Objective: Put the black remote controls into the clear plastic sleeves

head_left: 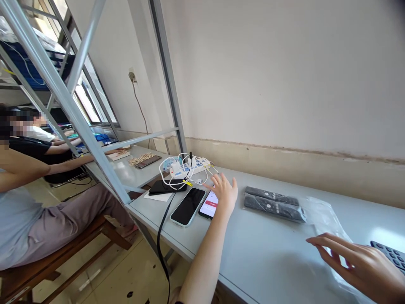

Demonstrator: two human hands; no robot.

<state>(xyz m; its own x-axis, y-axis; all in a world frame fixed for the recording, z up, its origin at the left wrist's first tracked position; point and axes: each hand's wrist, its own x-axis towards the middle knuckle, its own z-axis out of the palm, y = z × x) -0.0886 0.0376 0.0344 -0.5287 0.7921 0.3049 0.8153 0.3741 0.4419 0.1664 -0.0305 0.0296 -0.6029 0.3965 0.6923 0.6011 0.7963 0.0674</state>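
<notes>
My left hand (224,191) is over the upper part of a phone with a lit screen (209,207), its fingers spread and nothing held. Beside that phone lies another phone with a dark screen (189,207). My right hand (351,255) hovers over the right part of the desk, fingers apart and slightly bent, above a clear plastic bag (329,217). Two dark remotes in plastic sleeves (274,202) lie between my hands. A black remote with round buttons (392,255) is partly hidden behind my right hand.
A white power strip (190,168) with tangled white cables and a black wallet-like item (167,187) sit at the desk's back left. A metal bed frame post (85,147) stands at the left. Beyond it, a person (31,223) sits on a wooden bench (63,257).
</notes>
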